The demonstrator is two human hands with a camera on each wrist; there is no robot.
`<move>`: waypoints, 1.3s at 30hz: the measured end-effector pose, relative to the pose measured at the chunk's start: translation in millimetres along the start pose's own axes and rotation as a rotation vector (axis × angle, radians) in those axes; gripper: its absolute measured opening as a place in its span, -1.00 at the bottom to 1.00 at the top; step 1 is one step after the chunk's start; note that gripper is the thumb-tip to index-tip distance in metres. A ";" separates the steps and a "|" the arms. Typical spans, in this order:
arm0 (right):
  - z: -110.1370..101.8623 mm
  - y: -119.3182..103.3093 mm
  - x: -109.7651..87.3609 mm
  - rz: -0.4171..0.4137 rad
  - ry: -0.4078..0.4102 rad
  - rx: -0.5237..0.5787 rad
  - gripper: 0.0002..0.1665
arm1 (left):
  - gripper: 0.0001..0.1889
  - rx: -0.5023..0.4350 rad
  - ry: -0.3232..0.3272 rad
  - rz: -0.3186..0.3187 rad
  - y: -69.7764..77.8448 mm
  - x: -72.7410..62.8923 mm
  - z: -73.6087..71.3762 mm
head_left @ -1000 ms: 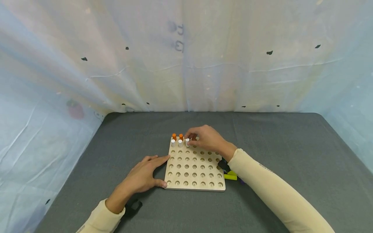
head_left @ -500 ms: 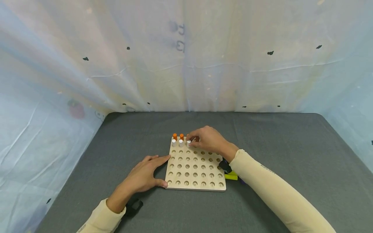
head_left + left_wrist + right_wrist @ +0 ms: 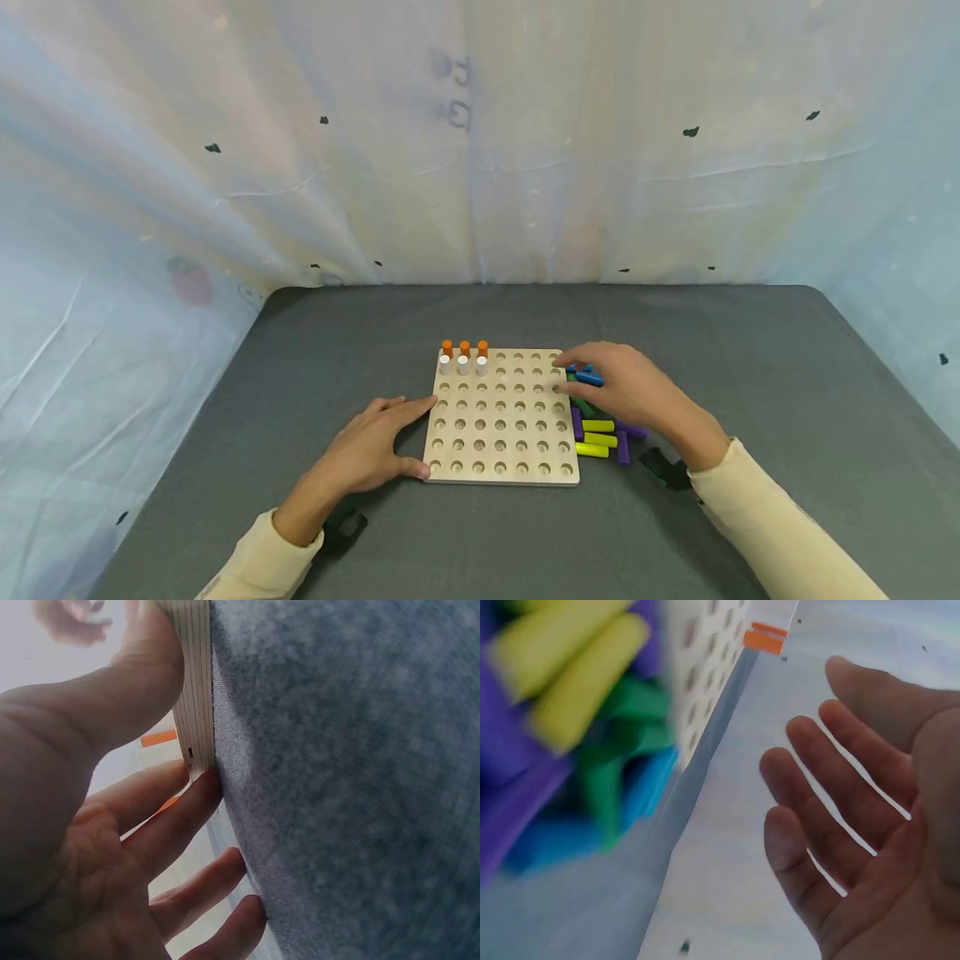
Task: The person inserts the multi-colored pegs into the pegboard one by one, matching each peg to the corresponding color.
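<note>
A square wooden pegboard (image 3: 491, 436) with rows of round holes lies on the table. Three orange pegs (image 3: 465, 347) stand in its back row at the left, with three white pegs (image 3: 462, 364) just in front. My left hand (image 3: 369, 454) rests against the board's left side, thumb at the front corner; in the left wrist view its fingertips meet the layered edge (image 3: 196, 690). Over the board's right edge, my right hand (image 3: 633, 387) holds nothing, its thumb and fingers spread apart. Blue pegs (image 3: 589, 378) lie partly beneath it.
Beside the board's right edge lies a loose pile: yellow pegs (image 3: 598, 439), purple pegs (image 3: 623, 448) and green pegs (image 3: 582, 407). Grey cloth covers the table (image 3: 360, 333). A pale curtain (image 3: 525, 208) hangs behind and along the sides.
My right hand has let go of the third white peg, which stands in the board, and moved right to the pile. The third orange peg has come into sight. My left hand stays put.
</note>
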State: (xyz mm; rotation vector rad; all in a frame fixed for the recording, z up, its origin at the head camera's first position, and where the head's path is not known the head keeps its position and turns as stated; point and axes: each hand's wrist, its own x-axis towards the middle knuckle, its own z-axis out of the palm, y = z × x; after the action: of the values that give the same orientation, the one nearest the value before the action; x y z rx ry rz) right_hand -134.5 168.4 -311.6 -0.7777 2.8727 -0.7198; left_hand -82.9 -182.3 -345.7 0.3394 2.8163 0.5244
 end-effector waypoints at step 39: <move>9.9 51.0 -65.1 0.040 -0.037 -0.044 -0.66 | 0.04 0.010 -0.019 -0.027 -0.5 0.5 -0.1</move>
State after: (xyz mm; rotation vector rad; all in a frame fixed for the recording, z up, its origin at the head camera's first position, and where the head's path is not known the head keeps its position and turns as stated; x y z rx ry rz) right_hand -99.4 235.3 -346.8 -0.7280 2.8715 -0.6328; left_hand -83.5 -182.7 -345.8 0.3068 2.8018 0.4994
